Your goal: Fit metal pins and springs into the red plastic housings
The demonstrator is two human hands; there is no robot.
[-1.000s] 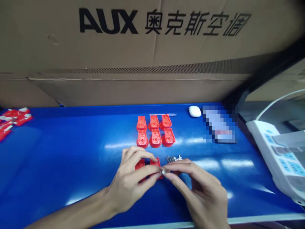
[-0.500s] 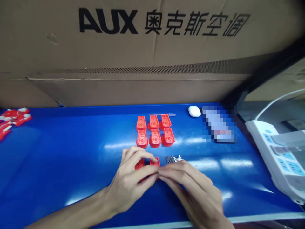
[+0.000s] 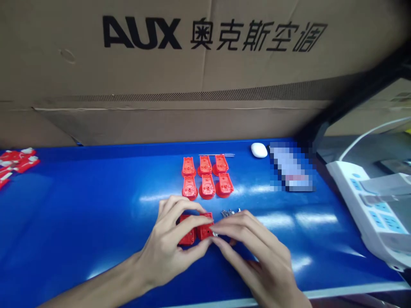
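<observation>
Two red plastic housings stand side by side at the near middle of the blue table, open side up. My left hand (image 3: 175, 233) curves over them, its fingertips and thumb closed on the right-hand housing (image 3: 204, 226). The left-hand housing (image 3: 189, 236) is partly covered by my fingers. From the right, my right hand (image 3: 257, 252) pinches a small white part (image 3: 215, 233) at that housing's edge. Behind the right fingers lies a small heap of metal pieces (image 3: 227, 212), partly hidden.
Several red housings (image 3: 207, 188) stand in two rows farther back, with a thin screwdriver (image 3: 218, 155) behind them. A white rounded case (image 3: 258, 150) and a blurred-out phone (image 3: 292, 167) lie back right. Red-and-white parts (image 3: 17, 161) lie far left. A power strip (image 3: 369, 209) is at right; cardboard (image 3: 205, 124) walls the back.
My fingertips have drawn slightly apart, so more of the two near housings shows. A small white part now shows at the right fingertips. The view has shifted a little.
</observation>
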